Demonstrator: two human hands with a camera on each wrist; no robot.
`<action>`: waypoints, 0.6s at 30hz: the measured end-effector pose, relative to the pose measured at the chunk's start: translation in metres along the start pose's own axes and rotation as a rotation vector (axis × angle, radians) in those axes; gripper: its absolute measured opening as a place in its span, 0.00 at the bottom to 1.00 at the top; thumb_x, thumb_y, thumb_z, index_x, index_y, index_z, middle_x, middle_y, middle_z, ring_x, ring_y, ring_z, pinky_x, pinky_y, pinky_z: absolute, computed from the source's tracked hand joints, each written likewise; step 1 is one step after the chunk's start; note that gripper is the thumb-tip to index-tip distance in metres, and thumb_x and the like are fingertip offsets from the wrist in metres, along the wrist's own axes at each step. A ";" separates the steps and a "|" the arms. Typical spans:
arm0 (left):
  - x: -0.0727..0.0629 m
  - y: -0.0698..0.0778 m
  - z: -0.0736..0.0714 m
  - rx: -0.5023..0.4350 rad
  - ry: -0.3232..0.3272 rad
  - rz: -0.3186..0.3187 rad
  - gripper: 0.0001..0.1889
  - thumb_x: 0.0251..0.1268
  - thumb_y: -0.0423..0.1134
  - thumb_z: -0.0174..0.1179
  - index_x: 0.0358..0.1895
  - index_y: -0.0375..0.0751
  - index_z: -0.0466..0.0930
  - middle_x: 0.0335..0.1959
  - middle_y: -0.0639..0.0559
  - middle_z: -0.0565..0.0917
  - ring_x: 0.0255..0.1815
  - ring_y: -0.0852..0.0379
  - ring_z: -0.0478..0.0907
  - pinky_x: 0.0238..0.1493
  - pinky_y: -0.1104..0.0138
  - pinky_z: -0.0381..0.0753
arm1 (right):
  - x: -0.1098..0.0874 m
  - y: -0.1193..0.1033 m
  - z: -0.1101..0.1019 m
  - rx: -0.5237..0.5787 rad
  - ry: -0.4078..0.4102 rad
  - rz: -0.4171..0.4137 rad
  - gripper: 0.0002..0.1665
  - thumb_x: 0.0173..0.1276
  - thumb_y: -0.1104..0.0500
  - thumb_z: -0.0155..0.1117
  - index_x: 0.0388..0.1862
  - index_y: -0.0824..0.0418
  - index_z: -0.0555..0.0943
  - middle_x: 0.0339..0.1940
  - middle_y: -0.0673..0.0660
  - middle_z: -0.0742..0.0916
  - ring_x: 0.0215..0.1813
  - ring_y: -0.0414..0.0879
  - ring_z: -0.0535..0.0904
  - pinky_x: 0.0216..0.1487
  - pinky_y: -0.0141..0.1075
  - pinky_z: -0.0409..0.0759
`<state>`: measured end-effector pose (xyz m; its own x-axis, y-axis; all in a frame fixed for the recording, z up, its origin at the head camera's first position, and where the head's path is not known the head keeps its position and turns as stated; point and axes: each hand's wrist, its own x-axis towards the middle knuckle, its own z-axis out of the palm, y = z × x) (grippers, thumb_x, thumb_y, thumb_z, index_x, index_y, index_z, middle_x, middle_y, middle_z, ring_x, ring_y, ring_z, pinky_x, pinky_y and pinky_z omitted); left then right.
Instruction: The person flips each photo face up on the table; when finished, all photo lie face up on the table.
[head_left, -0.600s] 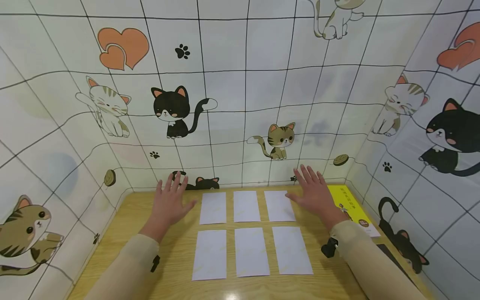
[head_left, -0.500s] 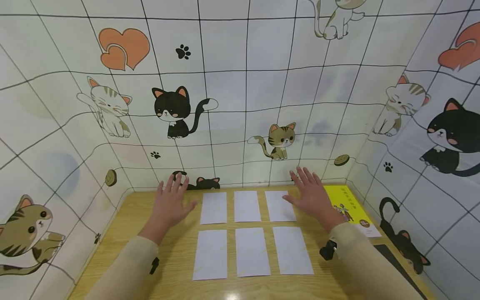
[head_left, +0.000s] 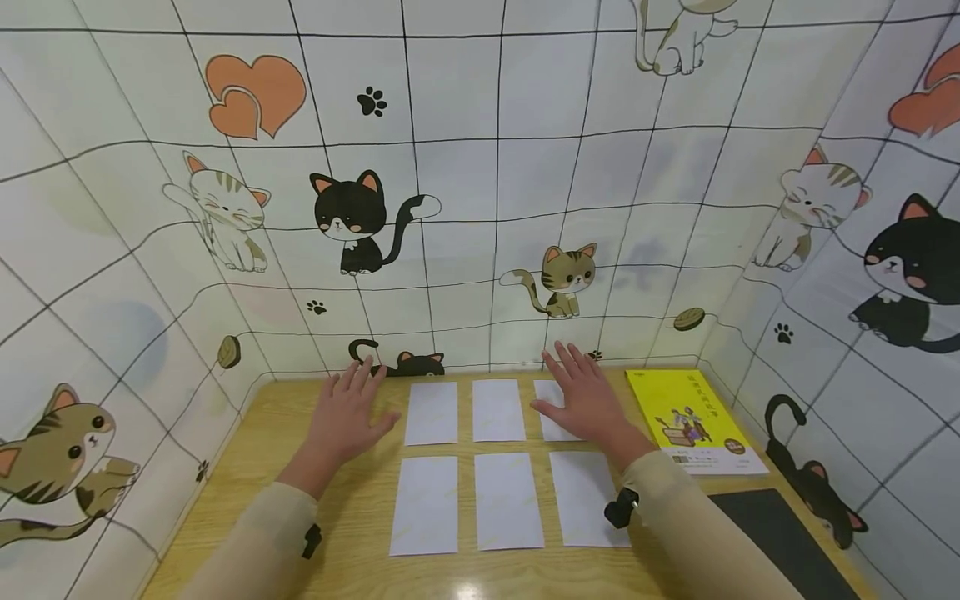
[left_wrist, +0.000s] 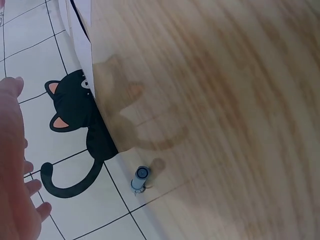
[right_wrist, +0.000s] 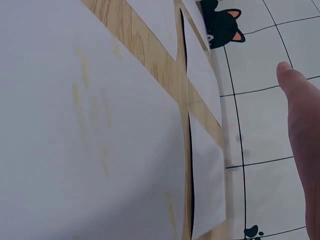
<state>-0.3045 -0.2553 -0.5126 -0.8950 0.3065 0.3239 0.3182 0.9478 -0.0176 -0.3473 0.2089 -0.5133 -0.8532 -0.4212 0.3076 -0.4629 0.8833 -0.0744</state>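
Observation:
My left hand (head_left: 347,417) hovers with fingers spread over the table's left side, left of the white paper cards; it holds nothing. Its thumb points toward the back-left card (head_left: 432,414). In the left wrist view the fingers show at the left edge, and a small blue-grey cylinder (left_wrist: 141,178) stands by the table's back edge. My right hand (head_left: 585,398), also spread and holding nothing, is over the back-right card (head_left: 552,427) and covers part of it. The right wrist view has a card (right_wrist: 75,125) filling its left side, with part of the right hand at the right edge.
The cards lie in two rows of three on the wooden table (head_left: 345,533). A yellow book (head_left: 686,417) lies at the back right, with a dark flat board (head_left: 772,533) in front, partly under the right sleeve. Cat-printed white cloth (head_left: 465,167) walls the back and sides.
My right hand has moved left, farther over the back-right card, uncovering more of the yellow book and dark board. My left hand has stayed nearly in place; the head view has shifted slightly.

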 end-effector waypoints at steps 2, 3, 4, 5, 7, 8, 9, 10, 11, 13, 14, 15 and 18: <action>0.000 0.002 0.001 -0.010 0.018 0.024 0.47 0.77 0.68 0.60 0.88 0.41 0.63 0.89 0.36 0.60 0.86 0.30 0.60 0.80 0.32 0.62 | 0.002 -0.008 0.003 0.019 -0.007 -0.008 0.59 0.77 0.25 0.61 0.94 0.54 0.56 0.94 0.61 0.56 0.93 0.62 0.46 0.87 0.66 0.50; -0.001 0.002 0.002 -0.023 0.027 0.036 0.47 0.77 0.67 0.61 0.87 0.41 0.64 0.88 0.36 0.61 0.85 0.30 0.61 0.79 0.32 0.63 | 0.004 -0.011 0.005 0.027 -0.012 -0.012 0.59 0.78 0.24 0.60 0.94 0.53 0.55 0.94 0.61 0.55 0.93 0.61 0.46 0.87 0.66 0.50; -0.001 0.003 0.003 -0.034 0.030 0.046 0.46 0.77 0.67 0.62 0.87 0.41 0.65 0.88 0.36 0.61 0.85 0.30 0.62 0.78 0.32 0.65 | 0.005 -0.015 0.007 0.040 -0.016 -0.018 0.59 0.78 0.24 0.60 0.94 0.53 0.55 0.94 0.60 0.56 0.93 0.61 0.46 0.87 0.65 0.49; -0.002 0.004 0.004 -0.051 0.029 0.053 0.46 0.77 0.66 0.63 0.87 0.41 0.65 0.88 0.36 0.61 0.84 0.30 0.63 0.78 0.31 0.65 | 0.007 -0.018 0.009 0.049 -0.018 -0.025 0.59 0.78 0.24 0.59 0.94 0.52 0.55 0.94 0.60 0.56 0.93 0.61 0.46 0.87 0.65 0.50; -0.003 0.007 0.005 -0.099 0.022 0.067 0.45 0.77 0.65 0.64 0.86 0.41 0.66 0.87 0.36 0.62 0.83 0.29 0.63 0.76 0.28 0.65 | 0.010 -0.025 0.013 0.088 -0.024 -0.038 0.59 0.77 0.24 0.60 0.94 0.52 0.55 0.94 0.59 0.56 0.93 0.61 0.47 0.88 0.64 0.50; -0.004 0.008 0.005 -0.131 0.011 0.070 0.45 0.76 0.64 0.65 0.86 0.41 0.67 0.87 0.36 0.62 0.84 0.28 0.63 0.76 0.27 0.64 | 0.011 -0.027 0.014 0.107 -0.030 -0.043 0.59 0.77 0.24 0.60 0.94 0.52 0.55 0.94 0.59 0.56 0.93 0.60 0.47 0.88 0.64 0.50; -0.004 0.009 0.005 -0.158 -0.002 0.071 0.45 0.76 0.64 0.66 0.86 0.42 0.67 0.87 0.37 0.62 0.84 0.28 0.63 0.75 0.25 0.64 | 0.013 -0.030 0.016 0.131 -0.042 -0.046 0.59 0.77 0.24 0.60 0.94 0.51 0.55 0.94 0.58 0.56 0.93 0.60 0.47 0.88 0.63 0.50; -0.004 0.011 0.006 -0.183 -0.016 0.071 0.44 0.76 0.64 0.66 0.86 0.42 0.67 0.87 0.37 0.62 0.84 0.28 0.62 0.75 0.24 0.63 | 0.015 -0.033 0.018 0.151 -0.052 -0.051 0.59 0.77 0.24 0.60 0.94 0.51 0.55 0.94 0.58 0.56 0.93 0.60 0.47 0.88 0.63 0.51; -0.005 0.012 0.006 -0.209 -0.028 0.072 0.44 0.76 0.64 0.67 0.86 0.43 0.67 0.87 0.38 0.63 0.84 0.28 0.62 0.74 0.23 0.62 | 0.016 -0.036 0.019 0.167 -0.060 -0.057 0.59 0.77 0.23 0.61 0.94 0.51 0.55 0.94 0.58 0.56 0.93 0.60 0.48 0.87 0.63 0.52; -0.005 0.014 0.007 -0.243 -0.051 0.071 0.45 0.76 0.63 0.67 0.86 0.42 0.66 0.87 0.38 0.63 0.84 0.28 0.63 0.74 0.22 0.61 | 0.019 -0.041 0.023 0.193 -0.084 -0.068 0.59 0.77 0.23 0.60 0.94 0.50 0.55 0.94 0.57 0.56 0.93 0.59 0.48 0.87 0.63 0.53; -0.005 0.015 0.007 -0.256 -0.056 0.074 0.45 0.76 0.63 0.68 0.86 0.42 0.65 0.87 0.38 0.63 0.83 0.28 0.63 0.75 0.23 0.61 | 0.021 -0.044 0.025 0.205 -0.093 -0.073 0.59 0.77 0.23 0.60 0.94 0.50 0.55 0.94 0.57 0.57 0.92 0.59 0.49 0.87 0.63 0.53; -0.005 0.016 0.008 -0.266 -0.060 0.078 0.45 0.76 0.63 0.68 0.86 0.43 0.66 0.87 0.38 0.64 0.83 0.28 0.64 0.75 0.23 0.61 | 0.022 -0.047 0.027 0.209 -0.105 -0.078 0.59 0.77 0.22 0.60 0.94 0.50 0.55 0.94 0.56 0.57 0.92 0.59 0.49 0.87 0.62 0.54; -0.005 0.018 0.010 -0.293 -0.061 0.091 0.45 0.75 0.62 0.69 0.85 0.42 0.67 0.86 0.38 0.65 0.82 0.28 0.66 0.77 0.27 0.63 | 0.026 -0.057 0.032 0.247 -0.122 -0.093 0.59 0.77 0.22 0.60 0.94 0.51 0.57 0.94 0.55 0.58 0.92 0.60 0.51 0.87 0.62 0.55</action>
<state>-0.2973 -0.2384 -0.5239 -0.8728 0.4023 0.2764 0.4669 0.8532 0.2325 -0.3508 0.1413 -0.5318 -0.8201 -0.5330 0.2083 -0.5722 0.7690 -0.2849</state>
